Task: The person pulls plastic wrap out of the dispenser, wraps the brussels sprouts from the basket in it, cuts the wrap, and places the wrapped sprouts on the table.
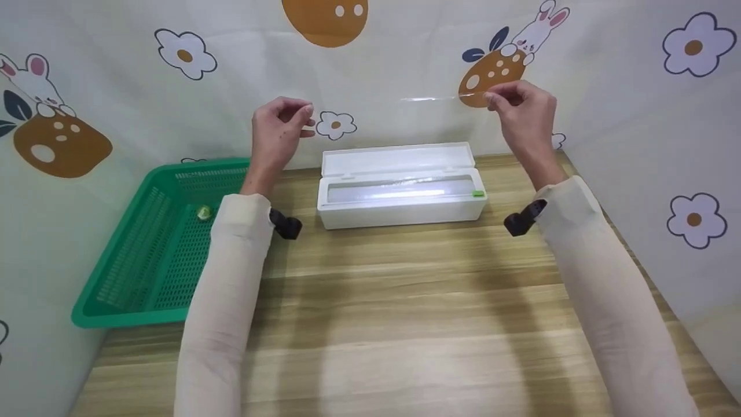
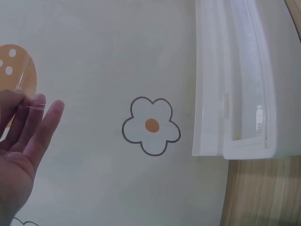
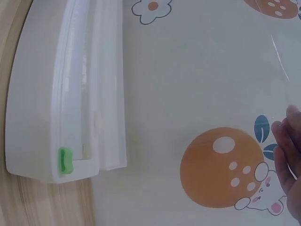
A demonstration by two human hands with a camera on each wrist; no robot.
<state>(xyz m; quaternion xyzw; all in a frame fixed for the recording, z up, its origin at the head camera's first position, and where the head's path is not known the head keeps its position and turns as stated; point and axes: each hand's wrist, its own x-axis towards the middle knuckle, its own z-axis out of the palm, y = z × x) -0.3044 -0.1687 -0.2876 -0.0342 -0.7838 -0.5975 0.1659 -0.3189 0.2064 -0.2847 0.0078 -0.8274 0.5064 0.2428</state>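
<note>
Table (image 1: 417, 324) runs under the white box (image 1: 405, 217) & out on its near side; main risk there, prob., is film sticking to the wood if let go or lowered slack. Green basket (image 1: 133, 319) is L of box; L sleeve crosses its edge in head view, so a quick drop of that arm might knock the rim. Box itself: lid (image 1: 399, 161) is up at its back, so if the hands come down, film could snag on lid or drape over the box. Clear film (image 1: 431, 99) is up above & behind box, looks like one sheet held b/w both hands, tho only glints show, & can't tell if any of it links to box. It'd likely fold & cling to itself if hands drift together, or tear w/ an uneven pull. Pose: sleeved arms (image 1: 217, 313) reach fwd, one each side of box. L hand (image 1: 275, 136) is raised past box's L end, R hand (image 1: 529, 119) past its R end & a bit higher in view. Fingers (image 2: 44, 132): L thumb + index tips together, pinched on film, others spread loosely behind; R thumb + index likewise clamped on film edge, rest partly cut off in R wrist view.
</note>
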